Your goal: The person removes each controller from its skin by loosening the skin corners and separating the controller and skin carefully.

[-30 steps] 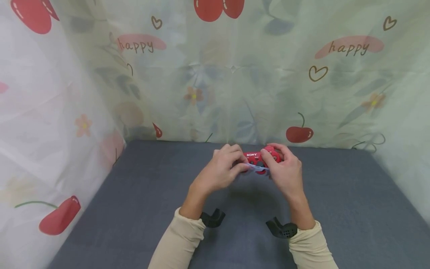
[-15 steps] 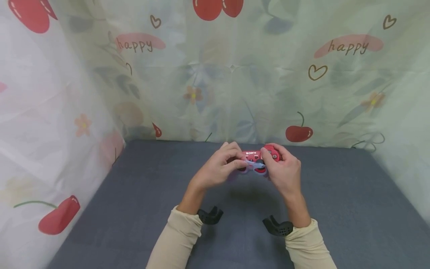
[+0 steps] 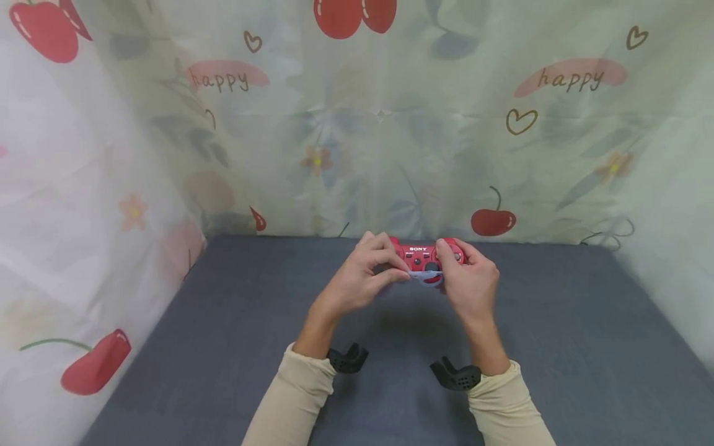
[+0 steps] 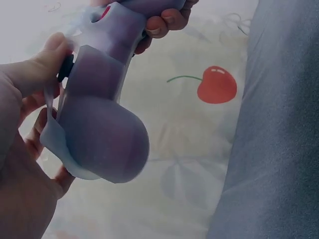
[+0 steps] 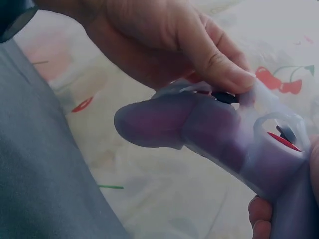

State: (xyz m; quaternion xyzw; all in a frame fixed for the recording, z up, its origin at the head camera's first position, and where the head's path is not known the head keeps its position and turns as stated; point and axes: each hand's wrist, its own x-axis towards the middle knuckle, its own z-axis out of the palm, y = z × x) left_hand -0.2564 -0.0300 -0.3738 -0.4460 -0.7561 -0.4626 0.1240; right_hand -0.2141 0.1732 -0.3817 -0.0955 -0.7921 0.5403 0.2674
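Note:
Both hands hold a red Sony game controller above the table, its face toward the head camera. A translucent bluish-purple silicone cover wraps its back and grips, and its front edge runs loosely below the thumbsticks. My left hand pinches that edge between thumb and fingers near the controller's middle. In the left wrist view, the left thumb lies by a black thumbstick. My right hand grips the controller's right end, thumb on the face near the round buttons, other fingers around the far side.
A dark grey cloth-covered table spreads under the hands. Behind it and at the sides hangs a pale curtain printed with cherries, hearts and "happy". Black wrist mounts sit at both beige sleeves.
More of the controller's red face and its left shoulder now show. The cover's front edge, higher over the sticks half a second ago, sits lower. Both hands have shifted slightly left.

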